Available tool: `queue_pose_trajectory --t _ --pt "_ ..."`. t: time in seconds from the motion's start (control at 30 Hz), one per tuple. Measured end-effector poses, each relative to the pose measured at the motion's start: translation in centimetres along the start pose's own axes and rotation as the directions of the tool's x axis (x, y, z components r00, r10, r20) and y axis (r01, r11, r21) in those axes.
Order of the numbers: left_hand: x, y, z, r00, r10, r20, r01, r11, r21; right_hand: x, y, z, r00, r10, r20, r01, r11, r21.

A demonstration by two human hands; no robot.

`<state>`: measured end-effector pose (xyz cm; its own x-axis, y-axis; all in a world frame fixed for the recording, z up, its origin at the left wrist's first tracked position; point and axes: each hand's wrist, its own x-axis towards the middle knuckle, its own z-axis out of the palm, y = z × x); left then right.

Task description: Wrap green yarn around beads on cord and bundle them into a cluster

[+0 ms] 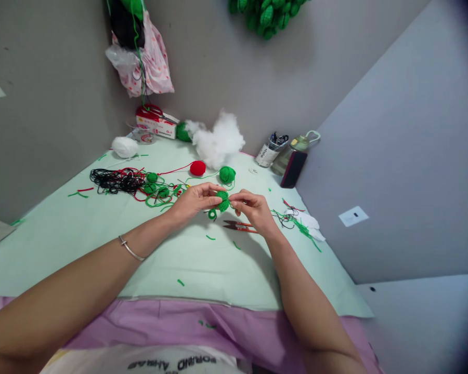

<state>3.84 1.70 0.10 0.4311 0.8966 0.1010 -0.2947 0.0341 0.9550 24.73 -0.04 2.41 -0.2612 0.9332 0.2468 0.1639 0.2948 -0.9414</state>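
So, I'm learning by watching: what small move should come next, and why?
Perhaps a gentle outward pull with the right hand: it pinches at the edge of the small green crocheted piece, which the left hand holds. Exactly what it pinches is too small to tell.

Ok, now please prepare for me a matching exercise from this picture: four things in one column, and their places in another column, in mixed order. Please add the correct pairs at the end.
Things
1. phone
2. bracelet
3. green yarn piece
4. scissors with red handles

Places
A. held in the left hand, with the right hand at its edge
B. on top of the box
C. in front of the bottle
D. around the left arm

Correct pairs: 1-C, 2-D, 3-A, 4-B
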Motion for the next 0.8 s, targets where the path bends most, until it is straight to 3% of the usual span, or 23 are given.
queue_pose_trajectory --t 0.23,0.4,0.57,0.67,0.8 --pt "-0.2 -0.3 0.5 0.999 -0.010 -0.044 0.010 1.000 0.001 0.0 0.3 1.7 0.989 0.113 -0.094 -0.110 0.993 0.038" --pt "-0.3 -0.5 0.6 0.997 -0.040 -0.073 0.042 0.999 0.032 0.0 0.6 2.2 0.984 0.147 -0.097 -0.148 0.989 -0.001" --pt "-0.1 -0.7 0.4 1.000 -0.021 0.008 0.020 0.996 0.084 -0.3 0.5 2.4 0.986 0.144 -0.087 -0.139 0.988 0.062" --pt "-0.2 -0.8 0.3 0.994 -0.094 0.058 0.093 0.995 0.033 -0.3 0.4 1.7 0.990 0.113 -0.084 -0.118 0.991 -0.056" --pt "-0.4 -0.6 0.3 0.966 -0.216 0.139 0.212 0.976 0.049 -0.3 0.1 0.8 0.989 -0.058 -0.137 0.016 0.957 -0.290"
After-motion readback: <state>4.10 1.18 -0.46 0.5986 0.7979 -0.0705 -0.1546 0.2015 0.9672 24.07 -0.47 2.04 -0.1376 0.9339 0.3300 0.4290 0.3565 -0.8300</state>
